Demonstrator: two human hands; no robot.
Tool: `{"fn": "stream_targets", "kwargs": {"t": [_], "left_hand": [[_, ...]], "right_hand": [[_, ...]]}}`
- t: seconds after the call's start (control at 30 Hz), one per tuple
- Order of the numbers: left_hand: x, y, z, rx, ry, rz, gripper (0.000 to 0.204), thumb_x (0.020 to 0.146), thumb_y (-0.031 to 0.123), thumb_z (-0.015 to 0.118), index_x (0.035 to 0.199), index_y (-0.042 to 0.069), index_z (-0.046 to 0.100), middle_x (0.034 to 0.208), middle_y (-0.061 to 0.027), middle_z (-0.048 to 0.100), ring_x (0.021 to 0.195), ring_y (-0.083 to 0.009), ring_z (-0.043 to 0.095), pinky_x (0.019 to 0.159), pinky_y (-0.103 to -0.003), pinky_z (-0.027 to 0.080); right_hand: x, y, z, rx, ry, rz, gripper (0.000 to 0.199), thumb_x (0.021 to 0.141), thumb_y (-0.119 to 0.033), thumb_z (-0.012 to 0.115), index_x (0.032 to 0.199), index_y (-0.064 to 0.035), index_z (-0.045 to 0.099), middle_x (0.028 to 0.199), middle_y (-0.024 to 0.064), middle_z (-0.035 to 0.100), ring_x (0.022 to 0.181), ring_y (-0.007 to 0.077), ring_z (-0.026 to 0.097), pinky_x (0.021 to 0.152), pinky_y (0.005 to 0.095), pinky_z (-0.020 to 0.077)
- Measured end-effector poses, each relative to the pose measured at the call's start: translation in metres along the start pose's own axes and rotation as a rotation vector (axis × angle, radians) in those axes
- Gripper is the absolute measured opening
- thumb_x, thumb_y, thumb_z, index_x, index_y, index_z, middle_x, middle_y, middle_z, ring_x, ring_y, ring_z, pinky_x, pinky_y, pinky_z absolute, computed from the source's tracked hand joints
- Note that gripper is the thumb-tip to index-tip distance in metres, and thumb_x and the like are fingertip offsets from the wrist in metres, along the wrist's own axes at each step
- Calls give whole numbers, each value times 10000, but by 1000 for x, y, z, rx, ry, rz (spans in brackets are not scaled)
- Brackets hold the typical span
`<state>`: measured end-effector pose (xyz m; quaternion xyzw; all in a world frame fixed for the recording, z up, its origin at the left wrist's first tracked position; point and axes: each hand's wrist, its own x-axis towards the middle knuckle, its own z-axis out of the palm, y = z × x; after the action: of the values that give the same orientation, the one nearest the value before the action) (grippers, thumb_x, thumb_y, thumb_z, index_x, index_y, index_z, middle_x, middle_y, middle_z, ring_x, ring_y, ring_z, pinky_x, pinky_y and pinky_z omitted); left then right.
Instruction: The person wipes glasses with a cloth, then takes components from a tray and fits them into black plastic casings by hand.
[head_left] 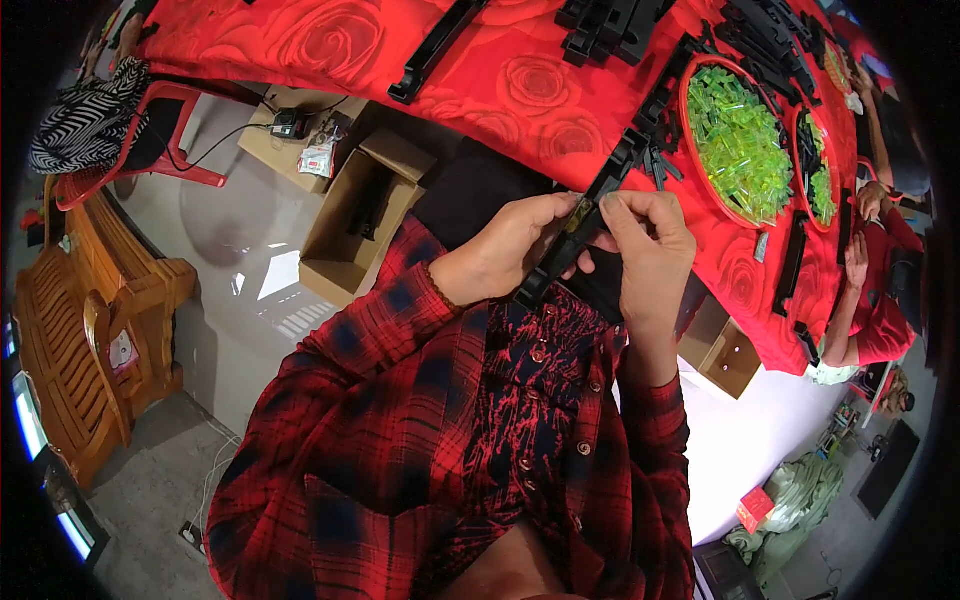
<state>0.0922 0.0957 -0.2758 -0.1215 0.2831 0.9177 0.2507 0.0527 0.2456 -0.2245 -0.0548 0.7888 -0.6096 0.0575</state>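
Note:
A long black plastic bar (568, 243) with notched ends lies slantwise between my hands, in front of my chest. My left hand (500, 250) is closed around its left side, the thumb along the top. From the right, my right hand (652, 245) pinches the bar, thumb pressed on its upper face and fingers partly hidden beneath. A small yellowish clear piece (579, 213) shows in the bar between the two thumbs. Beyond the hands, a red-rimmed basin (690, 150) holds many yellow-green clear plastic pieces.
More black bars (440, 50) lie on the red rose-patterned tablecloth (535, 85). A smaller basin (828, 222) of green pieces stands farther right, near another person's hand (857, 260). An open cardboard box (335, 270) with black parts sits left, beside a wooden bench (75, 330).

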Motion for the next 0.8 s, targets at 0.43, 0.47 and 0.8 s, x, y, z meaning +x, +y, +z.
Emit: {"fn": "stream_targets", "kwargs": {"t": [0.43,0.47,0.8], "left_hand": [[2,-8,-6,-19,34,-21,349,1047,277,330,1121,26,560,928,-108,658,742,-193,650,627,-306,511],[2,-8,-6,3,47,-30,348,1049,284,332,1115,29,561,918,-103,654,732,-185,644,624,-303,511],[-4,-9,-4,-72,-21,-27,314,1052,280,388,1176,49,561,950,-55,625,757,-162,601,687,-302,498]], "right_hand": [[-8,10,19,-300,106,-210,55,848,-35,738,844,-3,693,763,7,497,615,55,487,488,231,384],[-8,12,18,-301,106,-210,55,848,-35,738,844,-3,693,763,7,497,615,55,487,488,231,384],[-7,10,16,-663,203,-435,81,781,-87,753,766,-66,677,734,42,547,645,197,514,664,356,342]]}}
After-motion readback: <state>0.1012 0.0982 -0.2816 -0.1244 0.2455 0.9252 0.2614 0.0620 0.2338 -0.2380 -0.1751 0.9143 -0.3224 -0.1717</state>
